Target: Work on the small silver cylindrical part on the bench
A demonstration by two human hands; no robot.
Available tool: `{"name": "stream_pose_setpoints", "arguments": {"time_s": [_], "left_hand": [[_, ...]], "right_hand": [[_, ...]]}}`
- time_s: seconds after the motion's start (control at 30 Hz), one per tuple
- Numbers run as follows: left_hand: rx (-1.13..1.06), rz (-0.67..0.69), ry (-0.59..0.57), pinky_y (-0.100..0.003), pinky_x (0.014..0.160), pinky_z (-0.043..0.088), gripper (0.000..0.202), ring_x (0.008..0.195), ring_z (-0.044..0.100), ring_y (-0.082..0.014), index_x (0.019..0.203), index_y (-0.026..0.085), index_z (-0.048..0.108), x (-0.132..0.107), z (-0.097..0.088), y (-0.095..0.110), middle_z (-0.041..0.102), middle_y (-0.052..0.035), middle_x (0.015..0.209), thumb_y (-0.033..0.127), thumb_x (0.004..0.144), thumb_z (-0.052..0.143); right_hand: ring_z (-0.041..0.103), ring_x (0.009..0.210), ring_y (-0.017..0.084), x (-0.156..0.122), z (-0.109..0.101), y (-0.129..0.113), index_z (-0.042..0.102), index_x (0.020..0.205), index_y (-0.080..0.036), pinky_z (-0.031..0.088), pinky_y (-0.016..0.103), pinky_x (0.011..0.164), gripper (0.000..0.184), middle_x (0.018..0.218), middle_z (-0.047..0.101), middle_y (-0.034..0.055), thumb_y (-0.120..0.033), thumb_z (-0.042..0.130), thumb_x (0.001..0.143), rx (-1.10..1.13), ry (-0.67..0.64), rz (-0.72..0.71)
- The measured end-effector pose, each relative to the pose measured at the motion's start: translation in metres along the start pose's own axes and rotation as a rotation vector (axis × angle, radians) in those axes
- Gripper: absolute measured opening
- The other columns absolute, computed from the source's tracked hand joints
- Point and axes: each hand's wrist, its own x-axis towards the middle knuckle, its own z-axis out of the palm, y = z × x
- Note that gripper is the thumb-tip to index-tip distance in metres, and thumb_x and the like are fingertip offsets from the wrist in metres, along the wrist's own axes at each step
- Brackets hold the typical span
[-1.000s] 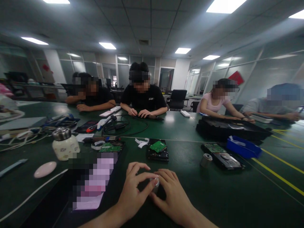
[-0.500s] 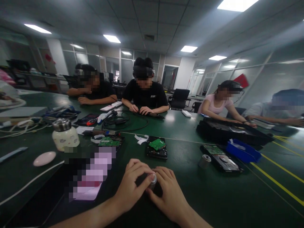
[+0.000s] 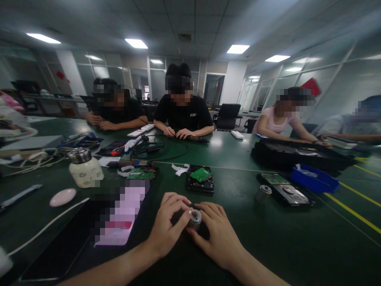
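Note:
A small silver cylindrical motor (image 3: 195, 219) stands upright on the dark green table between my two hands. My left hand (image 3: 167, 224) is closed at its left side, with thumb and fingertips at the upper rim. Curled round the right side, my right hand (image 3: 219, 232) has its thumb low on the near side and its fingers behind. The motor's top face shows a round centre; its lower part is partly hidden by my fingers. To the right, a second similar motor (image 3: 263, 193) stands beside an opened hard drive (image 3: 287, 190).
Beyond my hands lies another hard drive (image 3: 201, 179) with a loose green circuit board. At left are a phone (image 3: 122, 234) with a lit screen, a pink oval object (image 3: 62, 197) and a cream bottle (image 3: 86, 171). A blue bin (image 3: 315, 178) stands right. Several people sit around the table.
The view has shifted a little. The motor's top face shows more plainly now, with my left fingertips a bit farther off it. Both hands stay around it.

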Motion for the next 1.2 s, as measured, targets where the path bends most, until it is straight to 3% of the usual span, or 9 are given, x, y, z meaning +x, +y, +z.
{"name": "stream_pose_setpoints", "arguments": {"time_s": [0.1,0.2,0.33,0.5,0.67,0.73,0.83,1.03,1.2], "left_hand": [[-0.011,-0.007,0.026,-0.040,0.089,0.039,0.013,0.102,0.049,-0.0242,0.087,0.021,0.064,0.000,0.000,0.000,0.062,-0.0062,0.099,0.025,0.086,0.052],[-0.002,-0.005,-0.066,-0.042,0.096,0.036,0.022,0.111,0.045,-0.0248,0.104,0.026,0.066,-0.001,0.000,0.000,0.059,-0.0053,0.113,0.025,0.087,0.051],[0.013,-0.037,-0.090,-0.044,0.097,0.035,0.018,0.111,0.044,-0.0263,0.092,0.030,0.072,0.000,0.001,-0.002,0.059,-0.0042,0.113,0.028,0.087,0.055],[0.093,-0.043,0.070,-0.039,0.087,0.042,0.014,0.097,0.051,-0.0239,0.086,0.028,0.074,0.003,0.006,-0.007,0.065,-0.0042,0.092,0.031,0.084,0.060],[0.445,-0.297,0.137,-0.045,0.078,0.038,0.012,0.093,0.051,-0.0292,0.080,0.033,0.077,0.001,0.005,-0.018,0.068,-0.0045,0.089,0.036,0.079,0.065],[0.474,-0.326,0.119,-0.046,0.075,0.037,0.011,0.092,0.051,-0.0309,0.075,0.035,0.077,0.000,0.005,-0.020,0.068,-0.0051,0.089,0.034,0.077,0.066],[0.500,-0.339,0.115,-0.044,0.075,0.036,0.016,0.096,0.050,-0.0319,0.088,0.037,0.075,-0.002,0.004,-0.022,0.066,-0.0055,0.096,0.033,0.076,0.066],[0.463,-0.308,0.099,-0.043,0.078,0.040,0.011,0.097,0.053,-0.0300,0.082,0.038,0.076,0.002,0.006,-0.022,0.065,-0.0045,0.097,0.036,0.075,0.068],[0.165,-0.065,0.118,-0.042,0.087,0.044,0.013,0.097,0.053,-0.0247,0.090,0.033,0.075,0.004,0.006,-0.017,0.066,-0.0042,0.095,0.033,0.082,0.064]], "right_hand": [[0.048,0.114,0.027,0.000,-0.001,0.000,0.062,0.111,-0.018,0.035,0.044,0.098,0.034,0.120,0.061,0.0093,-0.036,0.062,0.083,0.000,-0.010,0.009],[0.048,0.114,0.027,-0.001,-0.002,0.000,0.062,0.112,-0.019,0.034,0.044,0.099,0.034,0.119,0.061,0.0088,-0.035,0.062,0.082,0.013,-0.026,0.012],[0.048,0.114,0.026,-0.001,-0.003,-0.001,0.062,0.114,-0.018,0.034,0.043,0.099,0.037,0.120,0.061,0.0093,-0.034,0.063,0.081,0.026,-0.029,0.026],[0.049,0.113,0.027,0.002,-0.003,-0.002,0.063,0.112,-0.017,0.035,0.043,0.099,0.035,0.119,0.062,0.0090,-0.032,0.064,0.080,0.034,-0.033,0.034],[0.049,0.114,0.029,0.001,-0.005,-0.002,0.064,0.110,-0.017,0.035,0.046,0.099,0.034,0.120,0.061,0.0101,-0.036,0.063,0.082,0.013,-0.046,0.039],[0.049,0.114,0.029,0.001,-0.006,-0.003,0.064,0.111,-0.018,0.036,0.047,0.098,0.034,0.120,0.061,0.0101,-0.037,0.062,0.083,0.007,-0.044,0.044],[0.049,0.114,0.029,0.000,-0.005,-0.003,0.064,0.110,-0.018,0.036,0.046,0.098,0.034,0.120,0.061,0.0103,-0.036,0.063,0.082,0.002,-0.032,0.050],[0.050,0.113,0.028,-0.001,-0.003,-0.001,0.065,0.110,-0.018,0.036,0.044,0.099,0.035,0.120,0.062,0.0094,-0.036,0.065,0.080,0.033,-0.014,0.064],[0.049,0.113,0.026,-0.001,-0.002,0.000,0.064,0.112,-0.019,0.036,0.040,0.099,0.037,0.119,0.062,0.0076,-0.036,0.065,0.079,0.047,-0.014,0.056]]}}
